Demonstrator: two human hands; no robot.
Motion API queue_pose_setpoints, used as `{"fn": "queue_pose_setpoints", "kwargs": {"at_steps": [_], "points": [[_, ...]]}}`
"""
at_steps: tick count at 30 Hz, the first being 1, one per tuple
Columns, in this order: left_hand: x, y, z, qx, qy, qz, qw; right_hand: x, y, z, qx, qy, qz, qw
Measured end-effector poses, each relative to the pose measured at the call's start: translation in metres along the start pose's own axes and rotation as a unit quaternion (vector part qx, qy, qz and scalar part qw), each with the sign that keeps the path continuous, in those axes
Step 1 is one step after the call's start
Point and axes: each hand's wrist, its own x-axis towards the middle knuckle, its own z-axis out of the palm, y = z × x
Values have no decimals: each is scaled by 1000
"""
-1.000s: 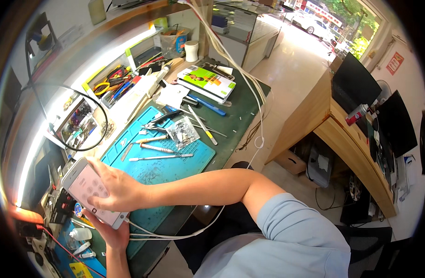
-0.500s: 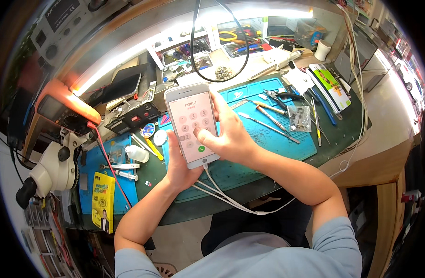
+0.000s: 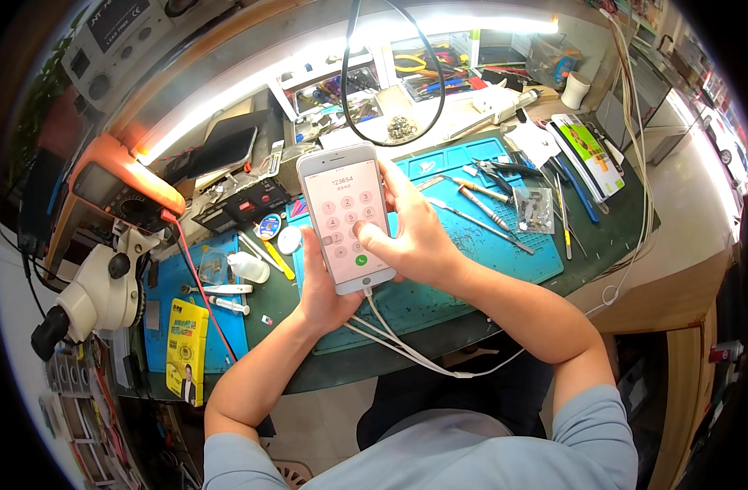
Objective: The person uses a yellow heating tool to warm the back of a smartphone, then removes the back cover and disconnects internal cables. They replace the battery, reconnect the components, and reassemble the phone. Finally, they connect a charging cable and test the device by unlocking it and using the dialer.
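Observation:
A white smartphone is held upright above the blue work mat, its lit screen showing a dial pad with a green call button. My left hand grips its lower left side, the thumb along the edge. Wrapped round the right edge and back is my right hand, with its thumb over the middle of the keypad. Whether that thumb touches the glass I cannot tell. A white cable is plugged into the phone's lower end and runs off to the right.
Tweezers, pliers and a small parts bag lie right of the phone. On the left are an orange multimeter, a white microscope, a white bottle and a yellow packet. A black cable loop hangs overhead.
The right thumb has shifted slightly over the keypad. Both hands keep their hold on the phone, and the whole view has moved a little.

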Motion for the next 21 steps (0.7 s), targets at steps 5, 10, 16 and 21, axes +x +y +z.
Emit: {"fn": "queue_pose_setpoints", "kwargs": {"at_steps": [5, 10, 16, 21], "points": [[0, 1, 3, 4, 15, -5, 1000, 0, -3, 3, 34, -4, -12, 999], [-1, 0, 5, 12, 36, 1, 999, -2, -8, 6, 21, -2, -14, 1000], [0, 1, 4, 4, 9, -1, 1000, -3, -5, -1, -6, -8, -21, 1000], [2, 1, 5, -38, 7, 9, 999, -1, -17, -7, 29, -31, 33, 999]]}}
